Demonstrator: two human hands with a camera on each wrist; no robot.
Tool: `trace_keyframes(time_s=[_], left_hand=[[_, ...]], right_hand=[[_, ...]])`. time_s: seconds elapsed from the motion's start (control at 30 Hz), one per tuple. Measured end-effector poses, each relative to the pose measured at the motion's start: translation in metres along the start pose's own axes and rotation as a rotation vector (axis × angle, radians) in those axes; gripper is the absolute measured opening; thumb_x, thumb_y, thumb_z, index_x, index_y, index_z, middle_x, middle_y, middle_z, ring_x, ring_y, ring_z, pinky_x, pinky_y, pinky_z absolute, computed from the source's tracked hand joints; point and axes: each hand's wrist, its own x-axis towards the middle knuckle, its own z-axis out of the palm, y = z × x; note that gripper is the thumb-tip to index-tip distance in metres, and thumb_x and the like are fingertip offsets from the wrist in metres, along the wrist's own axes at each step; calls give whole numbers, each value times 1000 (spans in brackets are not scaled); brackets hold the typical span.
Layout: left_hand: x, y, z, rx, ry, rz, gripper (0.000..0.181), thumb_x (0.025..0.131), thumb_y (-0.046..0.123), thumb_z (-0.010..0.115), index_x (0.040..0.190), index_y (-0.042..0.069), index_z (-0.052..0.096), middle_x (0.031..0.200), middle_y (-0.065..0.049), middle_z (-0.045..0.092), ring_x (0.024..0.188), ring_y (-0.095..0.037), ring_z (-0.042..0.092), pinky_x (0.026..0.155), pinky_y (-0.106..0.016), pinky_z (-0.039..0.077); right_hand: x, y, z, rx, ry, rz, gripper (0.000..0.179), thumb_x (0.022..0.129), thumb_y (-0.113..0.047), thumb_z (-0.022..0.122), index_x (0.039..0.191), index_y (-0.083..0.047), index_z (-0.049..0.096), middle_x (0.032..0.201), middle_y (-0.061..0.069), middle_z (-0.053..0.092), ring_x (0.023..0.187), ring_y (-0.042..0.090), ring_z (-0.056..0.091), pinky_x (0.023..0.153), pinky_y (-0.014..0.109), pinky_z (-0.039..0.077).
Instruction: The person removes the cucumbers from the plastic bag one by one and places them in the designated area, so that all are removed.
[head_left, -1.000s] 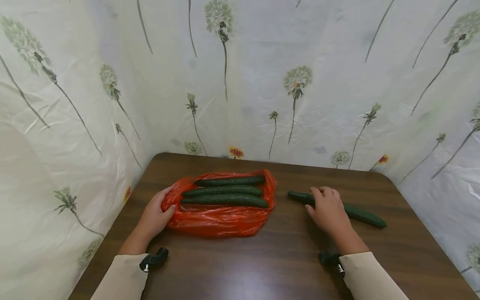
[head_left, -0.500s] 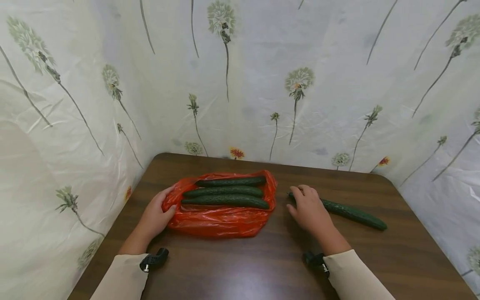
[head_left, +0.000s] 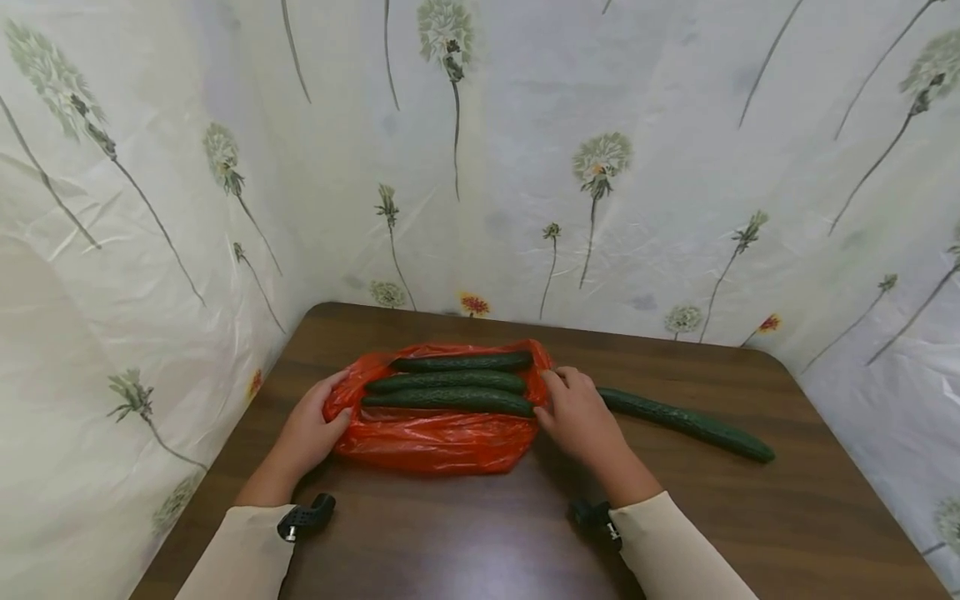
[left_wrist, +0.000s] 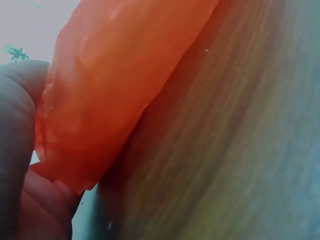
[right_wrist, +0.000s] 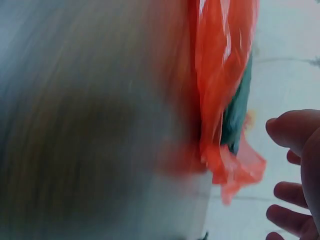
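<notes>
A red plastic bag (head_left: 442, 446) lies on the table with its mouth spread, and three cucumbers (head_left: 450, 400) rest side by side in it. At the bag's left end my left hand (head_left: 311, 425) holds the plastic, thumb in front and fingers partly hidden behind. The left wrist view has the bag's edge (left_wrist: 110, 95) between thumb and fingers. My right hand (head_left: 581, 417) is at the bag's right end; in the right wrist view its spread fingers (right_wrist: 287, 195) hold nothing and stand a little apart from the plastic. Right of this hand lies a single cucumber (head_left: 690, 421), its tip hidden behind the hand.
The brown wooden table (head_left: 450, 533) has rounded far corners. Sheeting printed with dandelions (head_left: 510, 167) hangs close behind the table and along both sides. A dark wrist device (head_left: 307, 518) is strapped to each forearm.
My right hand has slid left, from over the single cucumber to the bag's right end. That cucumber stays where it was. My left hand keeps its hold on the bag.
</notes>
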Motion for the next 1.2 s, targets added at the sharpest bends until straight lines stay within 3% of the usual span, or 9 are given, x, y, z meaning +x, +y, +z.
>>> trace_keyframes(time_s=[0.4, 0.77, 0.97, 1.2], left_hand=[[0, 2, -2, 12, -4, -11, 65, 100, 12, 65, 160, 14, 40, 159, -21, 44, 144, -44, 44, 117, -66, 37], [3, 3, -1, 10, 5, 15, 65, 99, 11, 66, 160, 14, 42, 157, -20, 46, 143, -43, 46, 117, -65, 38], [7, 3, -1, -11, -6, 9, 65, 100, 11, 66, 160, 16, 42, 158, -18, 46, 143, -41, 46, 118, -64, 38], [3, 0, -2, -21, -6, -9, 65, 99, 11, 66, 160, 14, 42, 157, -19, 46, 142, -42, 46, 117, -64, 39]], right_hand=[[15, -40, 11, 46, -48, -14, 60, 97, -32, 74, 149, -11, 53, 141, 17, 55, 130, 39, 54, 110, 56, 49], [28, -59, 20, 53, -89, -21, 62, 98, -35, 73, 152, -14, 50, 146, 15, 53, 132, 37, 54, 109, 54, 50], [36, -73, 20, 76, -108, -14, 62, 99, -35, 72, 153, -15, 50, 149, 15, 52, 137, 38, 51, 112, 56, 48], [43, -87, 24, 76, -138, -24, 62, 100, -37, 71, 154, -16, 49, 151, 14, 51, 139, 37, 50, 114, 55, 47]])
